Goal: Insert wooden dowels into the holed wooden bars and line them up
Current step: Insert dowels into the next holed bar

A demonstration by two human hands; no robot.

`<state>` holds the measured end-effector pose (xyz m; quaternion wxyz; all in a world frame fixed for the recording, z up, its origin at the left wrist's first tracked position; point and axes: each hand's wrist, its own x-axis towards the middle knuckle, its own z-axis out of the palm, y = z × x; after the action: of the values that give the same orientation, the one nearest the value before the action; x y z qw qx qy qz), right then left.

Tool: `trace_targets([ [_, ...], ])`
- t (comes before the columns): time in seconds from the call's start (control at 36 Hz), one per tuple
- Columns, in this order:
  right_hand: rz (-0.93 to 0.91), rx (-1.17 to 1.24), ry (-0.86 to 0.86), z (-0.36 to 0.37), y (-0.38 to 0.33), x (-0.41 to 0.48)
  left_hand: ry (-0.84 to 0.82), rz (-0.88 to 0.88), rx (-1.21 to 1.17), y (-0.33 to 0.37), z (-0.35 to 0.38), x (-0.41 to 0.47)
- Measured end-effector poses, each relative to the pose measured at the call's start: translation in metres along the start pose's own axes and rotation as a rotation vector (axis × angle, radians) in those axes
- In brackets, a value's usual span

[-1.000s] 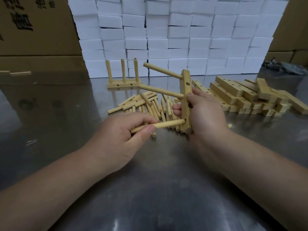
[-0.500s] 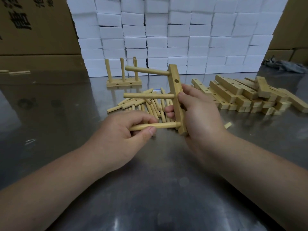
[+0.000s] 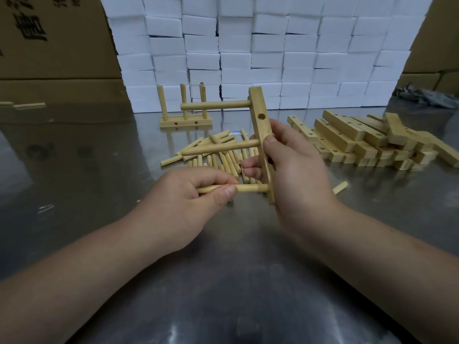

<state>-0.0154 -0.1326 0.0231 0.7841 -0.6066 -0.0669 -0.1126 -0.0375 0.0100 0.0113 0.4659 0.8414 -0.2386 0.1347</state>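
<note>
The right hand (image 3: 298, 175) grips one holed bar (image 3: 262, 127) above the desk (image 3: 223, 281), holding it nearly upright, thumb across its front face at mid-length and fingers curled round the far side. Two dowels are seated in the bar and project leftward: the top dowel (image 3: 216, 105) near the upper end and the middle dowel (image 3: 223, 148) at mid-height. The left hand (image 3: 183, 202) pinches a third dowel, the lowest dowel (image 3: 250, 187), between thumb and curled fingers, with its right end entered in the bottom hole of the bar; whether it is fully seated cannot be told. Handling, as judged: bar and dowels are light, rigid, smooth wood, unlikely to deform, but a dowel may bind if it enters at an angle. Grip the dowel near mid-length and push along its axis; hold the bar between holes so the fingers do not cover a hole and the pushing force is braced from behind. The loose dowels (image 3: 223, 160) lie in a heap on the desk just beyond the hands, the spare bars (image 3: 360, 140) are piled to the right, and one finished assembly (image 3: 186, 121) stands upright farther back, in front of stacked white blocks (image 3: 273, 58).
</note>
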Motion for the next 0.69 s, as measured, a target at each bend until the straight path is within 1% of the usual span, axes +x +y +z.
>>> trace_targets([
  [0.17,-0.058,-0.042,-0.006,0.002,0.000,-0.004,-0.064,-0.119,-0.104,-0.002,-0.001,0.002],
  [0.36,-0.048,-0.083,0.011,0.002,0.000,-0.003,-0.035,-0.117,-0.084,-0.003,0.002,0.003],
  [0.42,-0.061,-0.087,0.037,0.001,0.000,-0.002,-0.013,-0.129,-0.119,-0.004,0.004,0.005],
  [0.44,-0.069,-0.097,0.057,0.000,0.001,-0.001,0.004,-0.155,-0.192,-0.004,0.004,0.006],
  [0.56,-0.098,-0.128,0.135,-0.005,-0.001,0.003,0.023,-0.311,-0.643,-0.003,-0.001,0.013],
  [0.61,-0.064,-0.104,0.139,-0.009,-0.004,0.006,0.031,-0.319,-0.746,-0.006,-0.005,0.013],
  [0.69,-0.021,-0.144,0.154,-0.014,-0.006,0.010,0.087,-0.306,-0.791,-0.009,-0.007,0.015],
])
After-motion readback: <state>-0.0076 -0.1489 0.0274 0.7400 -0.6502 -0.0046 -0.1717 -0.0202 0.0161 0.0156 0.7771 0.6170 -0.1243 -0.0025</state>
